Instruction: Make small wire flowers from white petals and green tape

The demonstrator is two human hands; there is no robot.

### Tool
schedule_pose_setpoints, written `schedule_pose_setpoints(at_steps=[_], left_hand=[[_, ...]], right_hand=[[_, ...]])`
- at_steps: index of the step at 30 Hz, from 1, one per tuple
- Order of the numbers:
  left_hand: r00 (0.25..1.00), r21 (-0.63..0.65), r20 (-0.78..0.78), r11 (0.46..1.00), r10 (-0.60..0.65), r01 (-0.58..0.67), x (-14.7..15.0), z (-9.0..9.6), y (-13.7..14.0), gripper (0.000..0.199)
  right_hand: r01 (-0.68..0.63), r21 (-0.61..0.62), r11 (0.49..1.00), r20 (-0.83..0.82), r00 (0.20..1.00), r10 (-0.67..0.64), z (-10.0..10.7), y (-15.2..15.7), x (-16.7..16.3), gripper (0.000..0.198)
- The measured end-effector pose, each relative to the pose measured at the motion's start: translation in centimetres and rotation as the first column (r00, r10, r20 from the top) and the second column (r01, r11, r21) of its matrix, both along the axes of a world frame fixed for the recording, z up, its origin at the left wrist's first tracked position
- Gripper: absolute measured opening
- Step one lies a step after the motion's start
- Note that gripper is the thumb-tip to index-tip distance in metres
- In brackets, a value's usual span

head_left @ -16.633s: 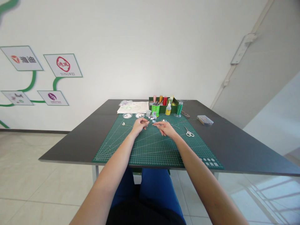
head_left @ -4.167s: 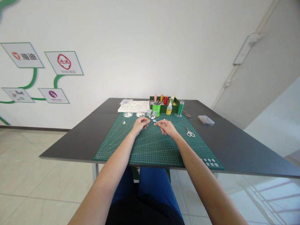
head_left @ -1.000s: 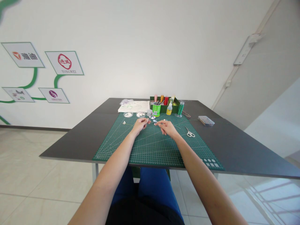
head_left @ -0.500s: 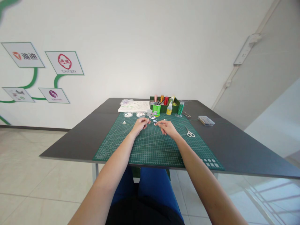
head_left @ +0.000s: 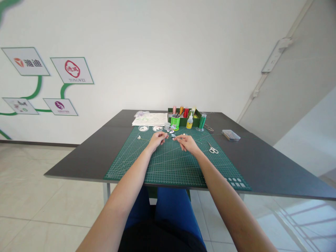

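Over the green cutting mat [head_left: 168,164], my left hand [head_left: 157,140] is closed in a pinch on a thin dark stick-like thing [head_left: 169,132] that points away to the right. Small pale, bluish pieces sit around its far end, too small to name. Facing it, my right hand [head_left: 186,142] has thumb and fingertips pressed together at a small light-blue piece [head_left: 173,135]; whatever is between the fingertips is too tiny to make out. A gap separates the two hands. Left of them a small white flower-like piece [head_left: 139,137] on a thin wire lies on the mat.
Behind the hands stand shallow dishes [head_left: 143,128], a bright green can [head_left: 175,122] with tools, a glue bottle [head_left: 189,122] and a green spool [head_left: 202,122]. A green box [head_left: 170,113] holds thread spools. White-handled scissors [head_left: 213,150] and a clear case [head_left: 231,135] lie right.
Both hands stay almost in place. A small pale-blue bit by the far end of the dark stick shows slightly higher than before.
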State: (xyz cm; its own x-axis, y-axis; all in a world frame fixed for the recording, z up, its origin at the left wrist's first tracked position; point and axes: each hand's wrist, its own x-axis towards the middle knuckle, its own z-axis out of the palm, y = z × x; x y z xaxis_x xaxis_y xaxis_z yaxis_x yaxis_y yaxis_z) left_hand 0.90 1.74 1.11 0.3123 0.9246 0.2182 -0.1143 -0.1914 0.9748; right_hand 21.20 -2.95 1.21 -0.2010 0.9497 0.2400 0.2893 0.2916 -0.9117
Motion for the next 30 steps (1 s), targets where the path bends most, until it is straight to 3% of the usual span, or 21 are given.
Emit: schedule_pose_setpoints(at_steps=[30], left_hand=[[1.000, -0.009, -0.006, 1.000, 0.008, -0.008, -0.06, -0.24, 0.16, 0.029]], right_hand=[[-0.006, 0.020, 1.000, 0.020, 1.000, 0.005, 0.27, -0.26, -0.03, 0.041]])
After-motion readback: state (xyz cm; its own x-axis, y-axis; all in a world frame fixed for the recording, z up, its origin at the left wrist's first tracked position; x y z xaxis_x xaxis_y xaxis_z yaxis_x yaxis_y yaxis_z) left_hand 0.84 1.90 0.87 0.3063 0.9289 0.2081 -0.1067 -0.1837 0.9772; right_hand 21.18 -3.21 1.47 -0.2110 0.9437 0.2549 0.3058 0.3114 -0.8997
